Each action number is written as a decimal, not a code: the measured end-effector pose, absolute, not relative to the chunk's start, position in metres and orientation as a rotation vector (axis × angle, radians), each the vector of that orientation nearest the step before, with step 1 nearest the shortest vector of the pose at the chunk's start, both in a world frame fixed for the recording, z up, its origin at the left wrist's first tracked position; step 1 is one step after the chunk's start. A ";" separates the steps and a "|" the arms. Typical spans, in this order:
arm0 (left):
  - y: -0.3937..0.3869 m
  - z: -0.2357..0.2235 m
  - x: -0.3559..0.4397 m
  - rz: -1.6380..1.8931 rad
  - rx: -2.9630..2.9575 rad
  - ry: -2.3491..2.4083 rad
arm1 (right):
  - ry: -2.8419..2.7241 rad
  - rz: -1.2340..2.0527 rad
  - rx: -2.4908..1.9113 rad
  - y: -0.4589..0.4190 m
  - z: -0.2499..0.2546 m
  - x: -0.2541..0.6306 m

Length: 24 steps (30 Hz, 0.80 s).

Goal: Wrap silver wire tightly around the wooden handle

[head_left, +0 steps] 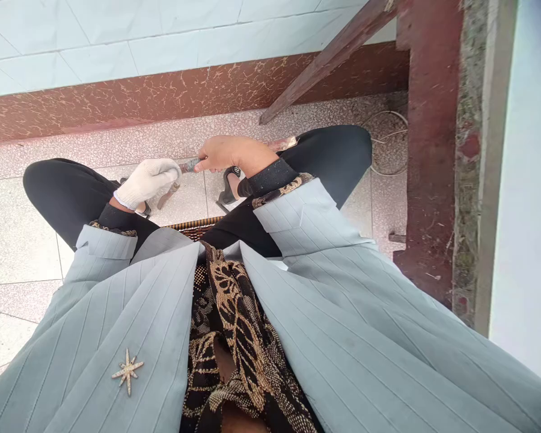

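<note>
A long-handled tool [190, 165] lies across my lap between both hands. Grey wrapping covers part of its handle, and a reddish-brown end sticks out beyond my right wrist. My bare right hand [223, 151] is closed around the wrapped handle. At the tool's other end, my left hand [148, 182], in a white knitted glove, is closed on it. Just below the gloved fingers a thin brownish piece [166, 197] points down toward the floor. Whether it belongs to the same tool I cannot tell, and the tool's kind is partly hidden.
My knees are spread on either side, my shoes on the speckled tile floor [18, 240]. A woven seat edge [196, 228] shows beneath me. Ahead runs a tiled wall [171, 36]. At right stand a slanting wooden brace [324, 60], a dark red post [433, 150] and a coiled cable [390, 174].
</note>
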<state>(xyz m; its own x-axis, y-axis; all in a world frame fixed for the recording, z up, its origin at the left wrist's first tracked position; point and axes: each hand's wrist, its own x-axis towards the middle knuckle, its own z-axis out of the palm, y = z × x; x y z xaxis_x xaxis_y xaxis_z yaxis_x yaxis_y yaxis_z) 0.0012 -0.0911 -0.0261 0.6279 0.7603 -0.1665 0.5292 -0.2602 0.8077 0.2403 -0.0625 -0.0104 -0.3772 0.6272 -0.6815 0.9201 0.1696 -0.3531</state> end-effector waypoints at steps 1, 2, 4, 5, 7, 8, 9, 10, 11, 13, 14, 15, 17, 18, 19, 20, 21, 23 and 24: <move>-0.090 -0.027 0.000 0.357 1.927 1.037 | 2.060 -1.121 1.353 -0.063 -0.010 0.241; -0.088 -0.028 -0.002 0.397 1.912 1.060 | 2.055 -1.201 1.244 -0.064 -0.009 0.242; -0.087 -0.029 -0.004 0.458 1.888 1.102 | 2.051 -1.354 1.069 -0.065 -0.007 0.244; -0.086 -0.028 -0.005 0.469 1.884 1.113 | 2.041 -1.430 0.999 -0.065 -0.005 0.245; -0.086 -0.028 -0.004 0.462 1.882 1.122 | 2.005 -1.581 0.884 -0.067 -0.002 0.248; -0.085 -0.028 -0.003 0.456 1.880 1.124 | 1.990 -1.657 0.831 -0.067 0.000 0.250; -0.085 -0.029 -0.002 0.453 1.876 1.124 | 1.989 -1.732 0.782 -0.068 0.001 0.251; -0.085 -0.031 -0.001 0.447 1.868 1.112 | 2.005 -1.804 0.737 -0.069 0.001 0.252; -0.085 -0.034 0.000 0.449 1.853 1.097 | 2.043 -1.879 0.713 -0.070 0.001 0.253; -0.084 -0.041 0.003 0.441 1.837 1.060 | 2.187 -2.070 0.811 -0.072 0.000 0.253; -0.084 -0.043 0.004 0.423 1.843 1.046 | 2.275 -2.192 0.962 -0.072 -0.001 0.252; -0.084 -0.046 0.005 0.395 1.858 1.040 | 2.352 -2.294 1.195 -0.072 -0.002 0.251; -0.086 -0.047 0.008 0.330 1.910 1.039 | 2.402 -2.202 1.782 -0.070 -0.003 0.248; -0.086 -0.045 0.009 0.297 1.937 1.028 | 2.370 -2.020 2.012 -0.068 -0.003 0.247; -0.087 -0.043 0.009 0.281 1.959 1.018 | 2.318 -1.808 2.138 -0.066 -0.004 0.246; -0.087 -0.040 0.009 0.279 1.979 1.009 | 2.266 -1.623 2.173 -0.064 -0.004 0.246; -0.087 -0.037 0.008 0.286 1.994 1.005 | 2.227 -1.500 2.153 -0.062 -0.005 0.246; -0.087 -0.032 0.005 0.325 2.006 1.022 | 2.166 -1.441 2.037 -0.061 -0.006 0.245; -0.087 -0.030 0.003 0.350 2.005 1.044 | 2.125 -1.445 1.923 -0.061 -0.006 0.245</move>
